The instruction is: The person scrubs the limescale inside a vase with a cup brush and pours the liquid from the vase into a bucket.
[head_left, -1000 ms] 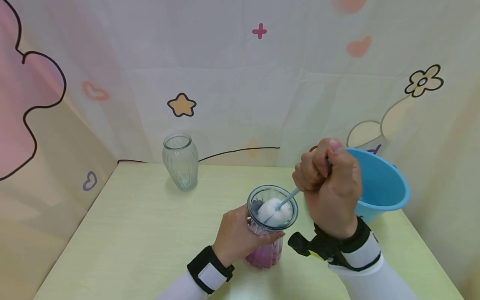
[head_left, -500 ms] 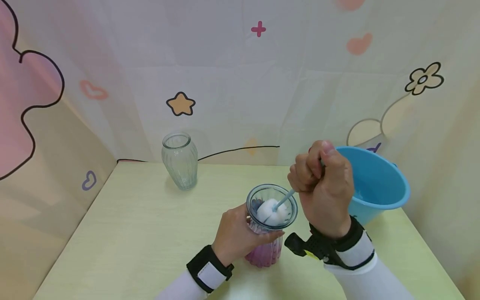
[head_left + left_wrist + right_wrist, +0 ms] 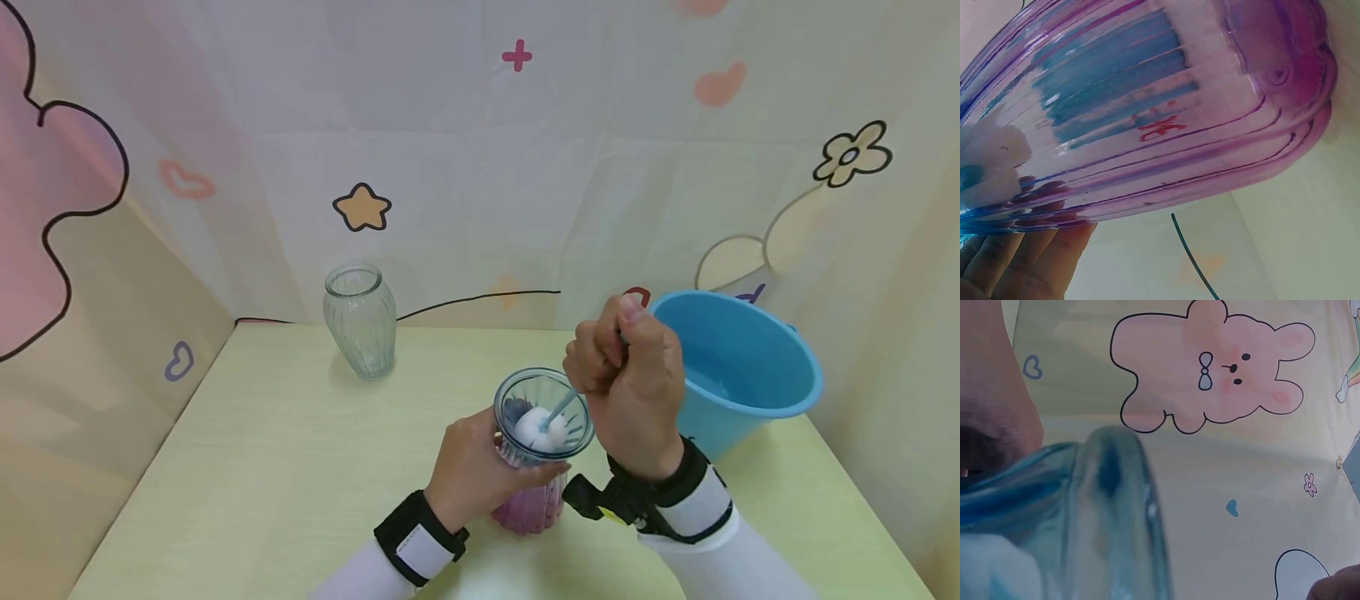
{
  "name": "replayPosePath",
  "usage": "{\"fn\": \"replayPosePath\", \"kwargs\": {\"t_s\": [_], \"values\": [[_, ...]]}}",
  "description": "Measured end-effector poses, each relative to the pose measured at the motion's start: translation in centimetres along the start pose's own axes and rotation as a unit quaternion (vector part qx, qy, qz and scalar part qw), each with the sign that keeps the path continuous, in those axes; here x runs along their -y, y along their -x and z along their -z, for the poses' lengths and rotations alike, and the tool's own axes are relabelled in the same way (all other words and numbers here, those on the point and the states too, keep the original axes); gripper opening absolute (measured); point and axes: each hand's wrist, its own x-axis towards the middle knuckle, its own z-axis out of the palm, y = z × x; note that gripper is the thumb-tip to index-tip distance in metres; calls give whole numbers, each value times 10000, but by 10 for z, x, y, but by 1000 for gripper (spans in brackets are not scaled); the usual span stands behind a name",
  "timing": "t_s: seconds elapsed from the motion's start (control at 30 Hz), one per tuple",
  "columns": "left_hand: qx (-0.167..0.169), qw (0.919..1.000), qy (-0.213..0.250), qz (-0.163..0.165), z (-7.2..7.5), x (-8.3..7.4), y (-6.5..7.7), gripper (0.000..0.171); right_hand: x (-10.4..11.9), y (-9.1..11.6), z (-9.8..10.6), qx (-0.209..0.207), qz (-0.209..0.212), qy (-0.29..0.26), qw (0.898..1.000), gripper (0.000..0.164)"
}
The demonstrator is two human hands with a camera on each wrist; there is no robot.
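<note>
My left hand (image 3: pixel 480 475) holds a ribbed glass vase (image 3: pixel 528 512) just below its rim. The glass is tinted pink at the base and bluish toward the mouth, and it leans slightly. My right hand (image 3: pixel 633 387) is curled round the pale blue handle of a sponge bottle brush (image 3: pixel 542 429). Its round white head sits inside the vase mouth; most of the handle is hidden in my fist. Through the glass in the left wrist view, the white sponge (image 3: pixel 994 159) shows near the neck, with my left fingers (image 3: pixel 1041 262) beneath. The vase rim (image 3: pixel 1119 512) looms large in the right wrist view.
A second, clear ribbed vase (image 3: pixel 362 333) stands upright at the back left of the pale table (image 3: pixel 300 450). A light blue bucket (image 3: pixel 750 367) stands at the right, partly behind my right arm. A printed curtain (image 3: pixel 450 167) hangs behind.
My right hand has moved left and slightly down, and more of the bucket shows. The sponge head has shifted a little left inside the vase. My left hand stays nearly still.
</note>
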Motion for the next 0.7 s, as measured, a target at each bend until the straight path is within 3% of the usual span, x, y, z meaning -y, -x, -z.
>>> {"fn": "replayPosePath", "kwargs": {"t_s": [0.23,0.47,0.7], "values": [[22,10000,25,1,1,2,1,67,-5,2,-2,-9,10,67,10000,47],[138,9994,230,228,1,1,3,63,-25,14,4,-121,-470,375,9981,46],[120,9999,73,17,1,-1,0,62,-31,19,9,-49,-719,556,9958,45]]}}
